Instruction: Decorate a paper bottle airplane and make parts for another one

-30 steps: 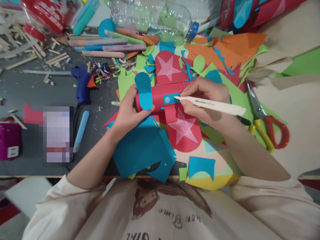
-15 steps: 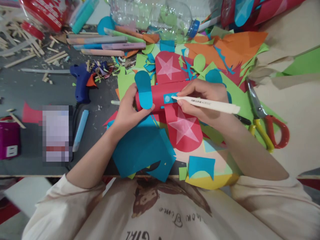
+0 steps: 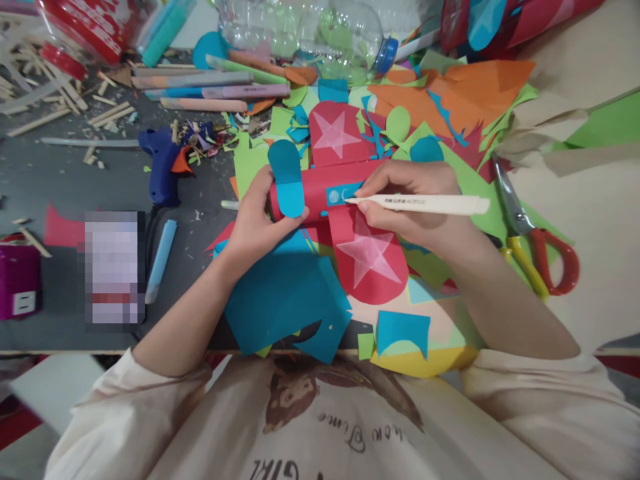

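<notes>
A red paper airplane model (image 3: 313, 180) lies across the paper scraps, its two rounded wings each bearing a white star. My left hand (image 3: 265, 223) is wrapped round its tail end, beside an upright blue tail piece (image 3: 287, 177). In my right hand (image 3: 413, 197) is a white marker pen (image 3: 435, 203), pinched near its tip. The tip touches a blue paper strip (image 3: 340, 194) on the body, where a white dot and a curved white line show. Blue paper sheets (image 3: 285, 293) lie below the model.
Scissors (image 3: 530, 240) lie at the right, a blue glue gun (image 3: 163, 167) at the left. Several markers (image 3: 210, 92) and a clear plastic bottle (image 3: 335, 37) are behind. A blue marker (image 3: 161, 261) lies beside a blurred phone-like object (image 3: 115, 267). Cut paper surrounds the model.
The marker has swung to a flatter angle in my right hand, and a curved white line now shows beside the dot. My left hand stays on the model.
</notes>
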Motion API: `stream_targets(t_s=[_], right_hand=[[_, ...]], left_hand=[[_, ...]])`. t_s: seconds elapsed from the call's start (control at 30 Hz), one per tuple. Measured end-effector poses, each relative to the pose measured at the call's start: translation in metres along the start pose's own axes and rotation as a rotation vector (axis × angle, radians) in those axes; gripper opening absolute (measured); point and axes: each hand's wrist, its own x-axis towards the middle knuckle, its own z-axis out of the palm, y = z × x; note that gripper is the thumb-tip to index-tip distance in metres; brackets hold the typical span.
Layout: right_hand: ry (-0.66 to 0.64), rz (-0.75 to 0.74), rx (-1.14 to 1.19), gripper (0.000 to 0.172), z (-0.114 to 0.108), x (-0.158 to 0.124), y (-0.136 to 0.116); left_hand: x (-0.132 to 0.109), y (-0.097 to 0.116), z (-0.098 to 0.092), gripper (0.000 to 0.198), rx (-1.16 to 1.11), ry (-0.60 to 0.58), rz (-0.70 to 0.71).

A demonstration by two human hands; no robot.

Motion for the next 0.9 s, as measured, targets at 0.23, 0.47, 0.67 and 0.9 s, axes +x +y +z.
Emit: stream_targets(t_s=[0.23, 0.47, 0.67, 0.9], right_hand=[[0.038, 0.010, -0.045, 0.018, -0.001, -0.002, 0.005], [0.099, -0.091, -0.019, 0.016, 0.002, -0.003, 0.009], [0.097, -0.073, -0.026, 0.014, 0.005, -0.004, 0.010], [0.072, -0.074, -0.024, 0.014, 0.005, -0.003, 0.008]], left_hand=[[-0.002, -0.005, 0.001, 0.059, -0.024, 0.010, -0.002], [-0.003, -0.006, 0.000, 0.060, -0.038, 0.009, -0.011], [-0.001, -0.004, 0.000, 0.058, -0.010, 0.002, 0.008], [-0.001, -0.002, 0.003, 0.058, -0.025, 0.016, 0.004]])
